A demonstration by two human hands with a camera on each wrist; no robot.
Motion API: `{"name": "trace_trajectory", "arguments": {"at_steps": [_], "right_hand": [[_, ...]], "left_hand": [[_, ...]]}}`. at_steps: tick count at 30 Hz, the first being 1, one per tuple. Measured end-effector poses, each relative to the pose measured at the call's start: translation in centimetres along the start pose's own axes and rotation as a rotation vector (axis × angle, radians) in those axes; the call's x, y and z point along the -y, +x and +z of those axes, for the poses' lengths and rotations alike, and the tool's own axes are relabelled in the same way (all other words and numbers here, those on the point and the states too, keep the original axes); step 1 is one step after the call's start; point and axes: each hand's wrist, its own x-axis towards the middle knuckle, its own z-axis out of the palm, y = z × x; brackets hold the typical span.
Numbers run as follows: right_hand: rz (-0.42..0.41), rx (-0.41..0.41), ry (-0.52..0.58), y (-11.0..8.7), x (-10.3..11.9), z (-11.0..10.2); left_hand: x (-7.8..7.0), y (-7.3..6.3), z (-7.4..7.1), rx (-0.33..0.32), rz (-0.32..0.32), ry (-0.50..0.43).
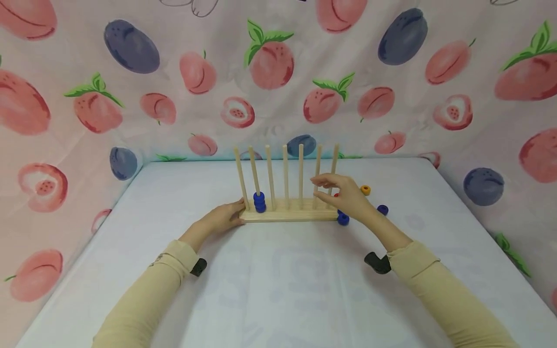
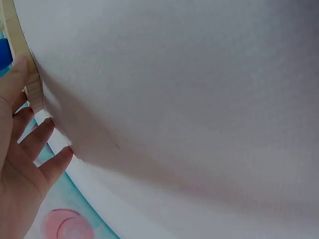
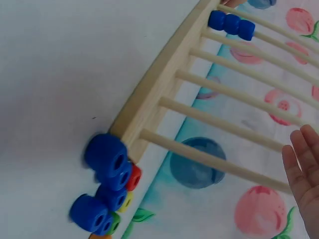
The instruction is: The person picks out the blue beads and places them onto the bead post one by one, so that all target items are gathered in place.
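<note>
A wooden peg rack (image 1: 287, 217) stands on the table, several upright pegs (image 1: 285, 174) rising from its base. Three blue beads (image 1: 259, 203) are stacked low on the second peg from the left. My left hand (image 1: 224, 217) grips the left end of the base, its thumb (image 2: 19, 69) on the near side and the other fingers round the end. At the right end my right hand (image 1: 348, 198) is raised beside the pegs. Its fingers (image 3: 299, 154) are extended, thumb apart, and no bead shows between them. The hand partly hides the right-hand pegs in the head view.
Loose beads cluster off the rack's right end: several blue ones (image 3: 105, 153), a red one (image 3: 133, 177), a yellow one (image 3: 125, 201) and a green one (image 3: 113, 222). An orange bead (image 1: 365, 190) lies further back. Behind the white table (image 1: 283, 290) hangs a fruit-printed cloth (image 1: 278, 116).
</note>
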Motion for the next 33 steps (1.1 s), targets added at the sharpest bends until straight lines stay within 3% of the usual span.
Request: {"name": "trace_trajectory", "arguments": {"at_steps": [7,16,23,33], "right_hand": [[0.062,0.046,-0.018,-1.2,-1.9,-0.9],[0.236,0.110,-0.074,-3.6,-5.1,-3.0],[0.267,0.140,-0.165,-5.3,-7.4,-3.9],[0.376,0.177,-0.171,-6.4,-9.2,-3.9]], "left_hand": [[0.2,-0.2,0.1,0.001,0.006,0.029],[0.4,-0.2,0.0,0.001,0.012,0.048],[0.4,-0.2,0.0,0.003,0.017,0.053],[0.1,0.1,0.2,-0.007,0.041,0.079]]}}
